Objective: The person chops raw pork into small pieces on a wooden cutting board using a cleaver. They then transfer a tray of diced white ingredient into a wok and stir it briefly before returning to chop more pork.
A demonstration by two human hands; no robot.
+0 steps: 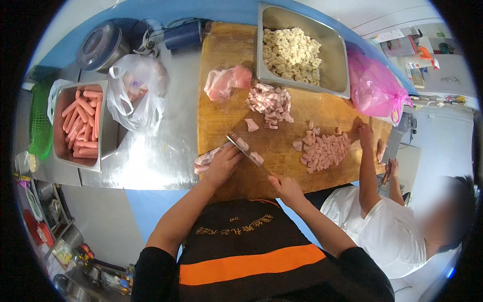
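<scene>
My left hand [222,166] presses a strip of fatty raw meat [205,160] onto the wooden cutting board [245,188], near its left edge. In my right hand [288,188] is the handle of a kitchen knife [247,154]. Its blade slants up and left, close beside my left fingertips. Small cut pieces of meat [257,157] lie along the blade. Farther back are a heap of diced fatty meat [269,104] and a larger raw slab [228,82]. A spread of pale diced meat [326,151] lies to the right.
A steel pan of pale crumbly food [341,75] and a pink plastic bag [377,87] stand behind. Left are a steel pan of sausages [104,124], a clear plastic bag [141,117] and a green basket [40,120]. At right, a co-worker's hand [365,136] rests by the board's edge.
</scene>
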